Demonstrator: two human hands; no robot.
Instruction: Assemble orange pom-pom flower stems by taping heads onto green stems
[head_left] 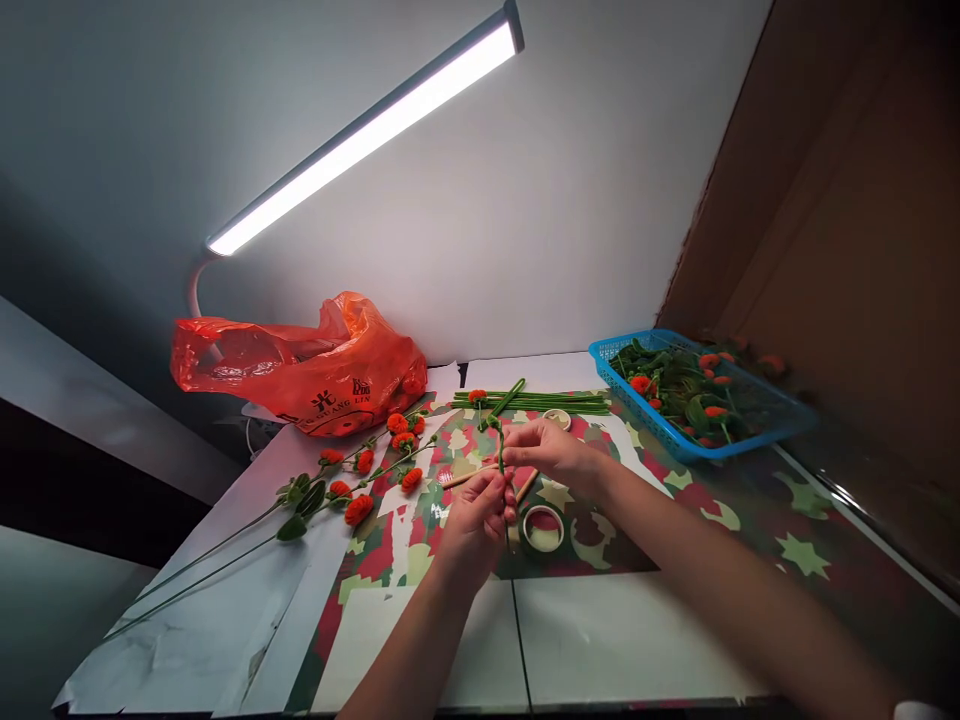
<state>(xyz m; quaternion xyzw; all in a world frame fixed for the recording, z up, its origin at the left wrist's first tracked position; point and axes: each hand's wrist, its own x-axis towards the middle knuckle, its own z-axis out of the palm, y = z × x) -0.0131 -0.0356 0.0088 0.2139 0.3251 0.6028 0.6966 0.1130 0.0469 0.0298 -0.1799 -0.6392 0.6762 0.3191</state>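
Both hands meet over the middle of the table on a thin green artificial flower stem, held roughly upright. My left hand pinches it low down, fingers closed. Just above, my right hand has its thumb and fingertips closed on the same stem. A small orange flower shows by the stem's top; I cannot tell if it is joined to it. Below my right hand lies a roll of tape, and a second tape roll sits behind that hand. A wooden stick lies beside my left hand.
Green stems lie in a bundle at the back. To the left, orange flowers with long stems rest before a red plastic bag. A blue basket of flowers and leaves stands right. A lamp hangs overhead.
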